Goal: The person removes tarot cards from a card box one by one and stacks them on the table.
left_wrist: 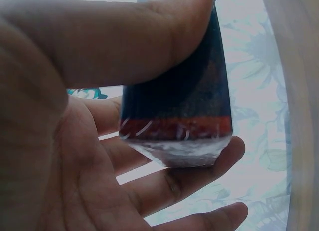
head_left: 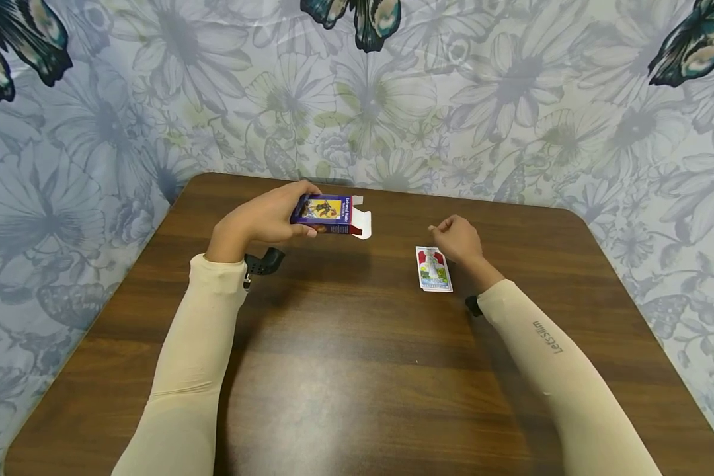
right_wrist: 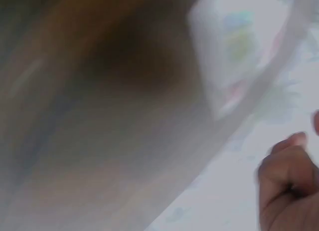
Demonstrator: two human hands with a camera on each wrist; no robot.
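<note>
My left hand (head_left: 268,215) grips a purple-blue tarot card box (head_left: 324,210) with a yellow picture on its face, held above the table near its far edge. The white end flap (head_left: 363,223) of the box stands open toward the right. In the left wrist view the thumb lies across the box's dark side (left_wrist: 199,99), with fingers behind it. A small stack of tarot cards (head_left: 434,270) lies face up on the table, a red and white picture on top. Just beyond its upper right corner is my right hand (head_left: 459,239), fingers curled, with nothing visible in them.
The brown wooden table (head_left: 345,344) has rounded far corners. Behind it hangs a pale floral cloth (head_left: 393,119) with dark teal butterflies. A black strap (head_left: 264,261) is on the left wrist, and another dark band (head_left: 473,305) is on the right.
</note>
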